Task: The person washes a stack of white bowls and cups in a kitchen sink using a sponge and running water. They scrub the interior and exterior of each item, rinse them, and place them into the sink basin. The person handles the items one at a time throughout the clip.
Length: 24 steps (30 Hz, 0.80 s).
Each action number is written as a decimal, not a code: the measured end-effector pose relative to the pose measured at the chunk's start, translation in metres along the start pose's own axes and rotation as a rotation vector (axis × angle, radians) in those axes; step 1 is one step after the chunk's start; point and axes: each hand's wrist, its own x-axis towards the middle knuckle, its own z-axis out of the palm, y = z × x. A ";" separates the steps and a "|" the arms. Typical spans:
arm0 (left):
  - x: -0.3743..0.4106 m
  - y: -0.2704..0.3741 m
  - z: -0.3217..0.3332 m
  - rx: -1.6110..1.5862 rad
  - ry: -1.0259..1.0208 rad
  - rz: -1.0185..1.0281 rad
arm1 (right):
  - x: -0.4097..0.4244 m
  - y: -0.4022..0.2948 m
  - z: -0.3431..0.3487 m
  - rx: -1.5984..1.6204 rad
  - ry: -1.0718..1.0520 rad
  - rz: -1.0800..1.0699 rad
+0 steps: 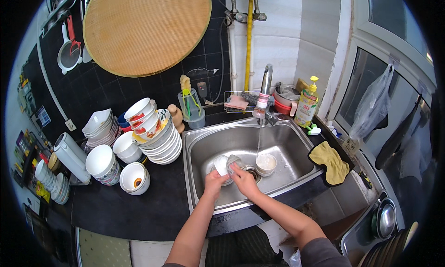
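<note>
Over the left half of the stainless steel sink [292,181], my left hand [214,183] grips a small white bowl [220,165] tilted on its side. My right hand [245,182] presses a greyish cloth [235,160] against that bowl; the fingers partly cover both. Below the hands, part of another pale dish shows, mostly hidden. Water runs from the chrome faucet [267,80] into a second white bowl [266,162], which stands upright on the sink floor beside the drain [256,176].
Left of the sink, stacked plates [163,154] and bowls [102,162] crowd the black counter [160,211]. Behind the sink are a wire rack [240,108] and a soap pump bottle [306,105]. A yellow cloth [329,161] lies at the right edge.
</note>
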 end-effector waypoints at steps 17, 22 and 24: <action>-0.008 0.014 0.007 0.034 -0.148 -0.021 | 0.038 0.022 -0.016 0.379 -0.146 0.436; -0.010 0.007 0.013 0.854 -0.144 0.147 | 0.028 -0.015 -0.029 0.019 -0.193 0.380; -0.014 0.006 0.021 1.010 -0.098 0.280 | 0.031 0.022 -0.024 -0.135 -0.075 0.395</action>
